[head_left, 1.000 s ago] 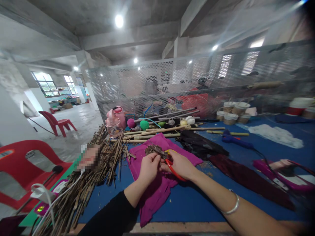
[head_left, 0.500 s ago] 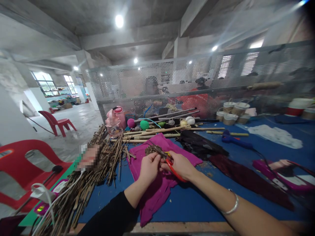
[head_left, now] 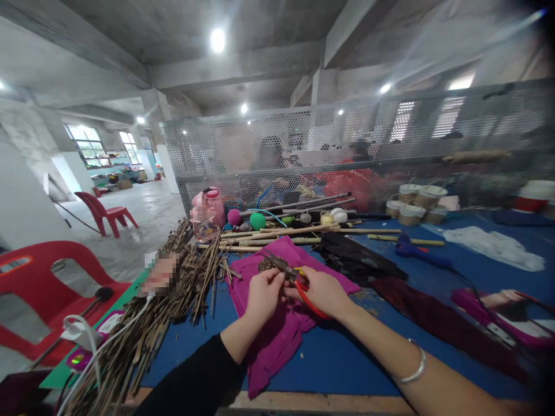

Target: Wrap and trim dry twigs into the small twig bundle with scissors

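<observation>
In the head view my right hand [head_left: 323, 293] grips scissors [head_left: 313, 305] with red and yellow handles. Their dark blades reach up and left over a brown clump of dry plant bits [head_left: 267, 264]. Close beside the blades, my left hand [head_left: 263, 296] is closed, thumb pressed to finger at the clump's near edge. Whatever sits in that pinch is hidden by the fingers. Under both hands spreads a magenta cloth [head_left: 273, 358], lying on the blue tabletop [head_left: 347, 361].
A big heap of dry stems [head_left: 173, 306] covers the table's left side. Behind the cloth lie canes [head_left: 286, 232], yarn balls [head_left: 258, 221] and a pink jug [head_left: 208, 211]. Dark cloths [head_left: 359, 257], a blue tool [head_left: 420, 254] with a cord, and tubs [head_left: 411, 211] stand right.
The view has swung slightly left, so the scene sits a little further right. Both hands and the scissors keep nearly the same place over the cloth.
</observation>
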